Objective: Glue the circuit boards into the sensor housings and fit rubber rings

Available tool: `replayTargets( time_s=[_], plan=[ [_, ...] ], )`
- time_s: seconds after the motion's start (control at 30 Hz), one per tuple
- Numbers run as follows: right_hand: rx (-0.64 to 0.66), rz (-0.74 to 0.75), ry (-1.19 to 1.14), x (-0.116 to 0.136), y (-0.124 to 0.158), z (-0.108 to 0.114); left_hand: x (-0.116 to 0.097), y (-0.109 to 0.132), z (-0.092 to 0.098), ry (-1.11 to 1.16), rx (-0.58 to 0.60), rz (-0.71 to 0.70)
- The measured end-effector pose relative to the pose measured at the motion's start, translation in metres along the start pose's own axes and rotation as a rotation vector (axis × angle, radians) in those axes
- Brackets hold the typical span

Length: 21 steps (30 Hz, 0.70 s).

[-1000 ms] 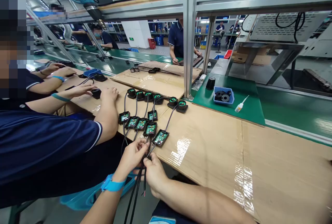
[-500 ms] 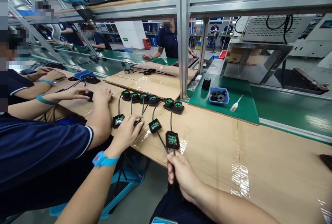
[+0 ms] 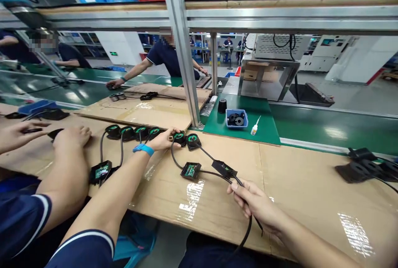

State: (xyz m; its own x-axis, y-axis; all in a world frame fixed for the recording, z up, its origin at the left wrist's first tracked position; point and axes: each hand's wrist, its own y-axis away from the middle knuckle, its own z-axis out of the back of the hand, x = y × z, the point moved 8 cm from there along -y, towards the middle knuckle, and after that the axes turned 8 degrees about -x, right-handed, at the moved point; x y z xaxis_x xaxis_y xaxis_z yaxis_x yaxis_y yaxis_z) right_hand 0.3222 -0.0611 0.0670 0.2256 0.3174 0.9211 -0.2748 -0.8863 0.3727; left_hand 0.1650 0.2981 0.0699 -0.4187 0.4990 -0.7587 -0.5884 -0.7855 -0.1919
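Note:
My left hand (image 3: 165, 139), with a blue wristband, has its fingers closed around a round black housing (image 3: 179, 138) with a green circuit board inside. Right beside it sits a second round housing (image 3: 193, 141). Black cables (image 3: 239, 182) are pinched in my right hand (image 3: 248, 197), their loose ends hanging over the table's front edge. One leads to a tilted square black module (image 3: 224, 169), the other to an open square module (image 3: 190, 170) showing its green board. Left of my hand, more round housings (image 3: 127, 133) stand in a row, and another square module (image 3: 102, 171) lies below them.
A co-worker's arm (image 3: 73, 164) reaches onto the cardboard-covered table (image 3: 298, 185) at the left. A metal post (image 3: 183, 52) rises ahead. On the green mat (image 3: 211, 125) stand a blue bin (image 3: 236, 119) of black rings and a small bottle (image 3: 254, 129). Black parts (image 3: 367, 168) lie far right.
My left hand has gone from a square module to a round housing. My right hand has drawn the cables rightward, shifting two housings and their modules. The view has turned right.

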Motion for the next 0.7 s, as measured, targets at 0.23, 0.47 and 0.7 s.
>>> replayTargets(
  time_s=[0.23, 0.47, 0.7],
  plan=[
    [-0.061, 0.109, 0.317, 0.024, 0.029, 0.082, -0.035, 0.02, -0.06, -0.02, 0.332, -0.114],
    [-0.315, 0.294, 0.837, 0.037, 0.08, 0.171, -0.089, 0.04, -0.137, 0.007, 0.442, -0.223],
    [-0.629, 0.311, 1.386, 0.034, 0.14, 0.283, -0.147, 0.079, -0.223, 0.054, 0.479, -0.298]
  ],
)
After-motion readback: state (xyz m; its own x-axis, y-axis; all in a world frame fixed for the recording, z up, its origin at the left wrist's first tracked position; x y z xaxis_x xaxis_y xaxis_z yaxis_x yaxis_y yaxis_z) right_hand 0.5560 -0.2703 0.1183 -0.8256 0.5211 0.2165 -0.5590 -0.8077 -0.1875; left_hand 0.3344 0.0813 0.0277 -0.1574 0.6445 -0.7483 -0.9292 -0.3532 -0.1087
